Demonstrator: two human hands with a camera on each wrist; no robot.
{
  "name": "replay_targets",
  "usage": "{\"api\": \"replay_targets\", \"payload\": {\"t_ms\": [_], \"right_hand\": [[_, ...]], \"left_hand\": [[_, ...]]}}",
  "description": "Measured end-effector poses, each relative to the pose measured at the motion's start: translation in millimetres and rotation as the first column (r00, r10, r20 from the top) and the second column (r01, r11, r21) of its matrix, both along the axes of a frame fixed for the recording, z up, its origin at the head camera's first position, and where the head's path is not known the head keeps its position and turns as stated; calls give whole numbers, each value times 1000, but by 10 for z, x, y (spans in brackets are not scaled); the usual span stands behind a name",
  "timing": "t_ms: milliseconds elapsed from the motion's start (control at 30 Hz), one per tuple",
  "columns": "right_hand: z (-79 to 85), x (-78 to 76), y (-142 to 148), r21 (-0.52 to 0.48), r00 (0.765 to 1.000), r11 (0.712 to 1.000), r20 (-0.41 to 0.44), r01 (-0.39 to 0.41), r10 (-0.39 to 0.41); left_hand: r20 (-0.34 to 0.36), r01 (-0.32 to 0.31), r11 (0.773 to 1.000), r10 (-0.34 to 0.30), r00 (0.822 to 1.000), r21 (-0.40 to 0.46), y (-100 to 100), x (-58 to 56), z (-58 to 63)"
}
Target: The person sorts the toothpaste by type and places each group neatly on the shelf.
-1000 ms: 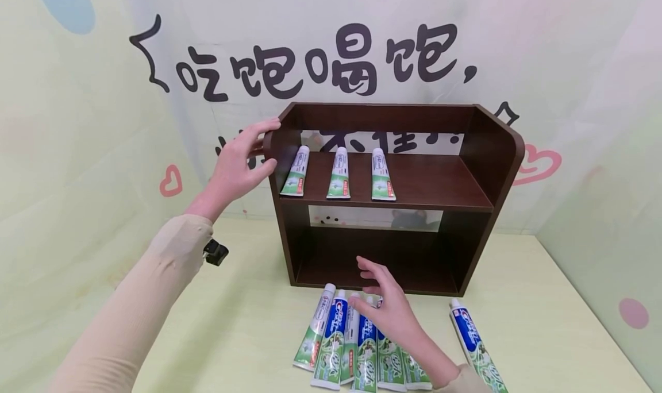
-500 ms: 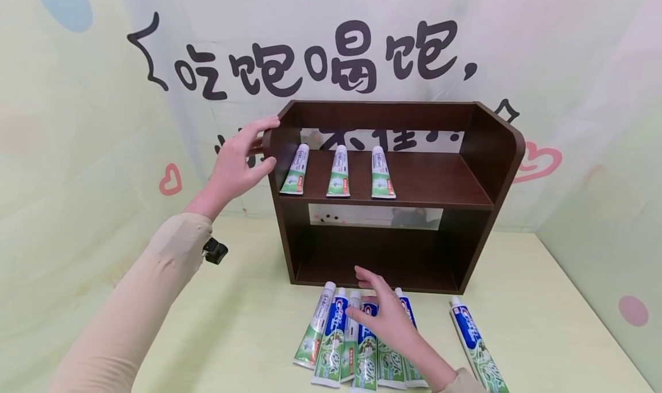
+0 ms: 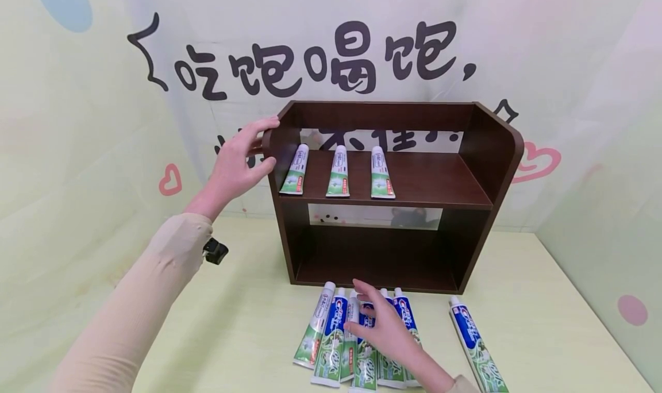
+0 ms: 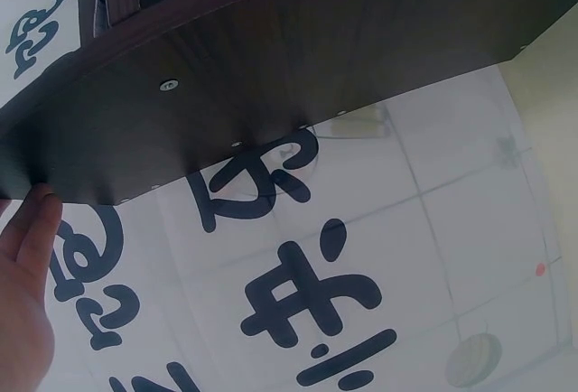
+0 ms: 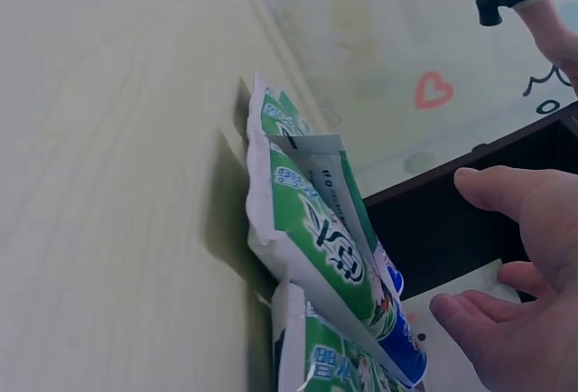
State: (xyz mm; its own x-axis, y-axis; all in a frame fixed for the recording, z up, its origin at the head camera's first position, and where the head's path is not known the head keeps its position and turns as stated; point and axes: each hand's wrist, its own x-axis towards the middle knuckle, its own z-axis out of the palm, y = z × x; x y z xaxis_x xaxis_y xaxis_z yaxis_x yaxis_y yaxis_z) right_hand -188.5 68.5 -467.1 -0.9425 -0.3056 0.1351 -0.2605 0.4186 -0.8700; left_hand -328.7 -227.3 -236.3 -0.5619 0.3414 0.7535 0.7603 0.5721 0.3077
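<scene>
My left hand (image 3: 235,160) touches the upper left side of a dark brown two-tier shelf (image 3: 429,177), its straight fingers against the side panel in the left wrist view. Just over a row of toothpaste tubes on the table hovers my right hand (image 3: 385,327), thumb and fingers apart, with nothing held. Under and beside it lie a blue-and-green toothpaste tube (image 3: 331,347) and a white-and-green toothpaste tube (image 3: 315,330), among several others partly hidden by the hand. In the right wrist view, the fingers stand apart from the nearest green tube (image 5: 321,229).
Three white-and-green toothpaste tubes (image 3: 338,172) lie spaced along the left and middle of the upper tier. A single blue-and-green toothpaste tube (image 3: 478,344) rests on the table at the right. Behind the shelf hangs a printed backdrop (image 3: 207,31).
My right hand has lowered and drawn slightly back over the tubes, uncovering the caps of blue tubes on the right of the row. The left hand keeps its place.
</scene>
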Motion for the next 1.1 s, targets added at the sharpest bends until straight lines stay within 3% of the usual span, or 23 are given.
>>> {"api": "replay_targets", "payload": {"t_ms": [500, 833, 1100], "right_hand": [[-79, 87, 23, -62, 991, 996, 113, -63, 70], [-56, 155, 36, 78, 992, 995, 116, -65, 56], [-69, 203, 158, 165, 988, 977, 105, -133, 116]], "left_hand": [[-8, -4, 1000, 4, 1000, 10, 9, -11, -12], [2, -13, 1000, 13, 1000, 4, 2, 1, 2], [5, -8, 1000, 8, 1000, 3, 5, 2, 3]]}}
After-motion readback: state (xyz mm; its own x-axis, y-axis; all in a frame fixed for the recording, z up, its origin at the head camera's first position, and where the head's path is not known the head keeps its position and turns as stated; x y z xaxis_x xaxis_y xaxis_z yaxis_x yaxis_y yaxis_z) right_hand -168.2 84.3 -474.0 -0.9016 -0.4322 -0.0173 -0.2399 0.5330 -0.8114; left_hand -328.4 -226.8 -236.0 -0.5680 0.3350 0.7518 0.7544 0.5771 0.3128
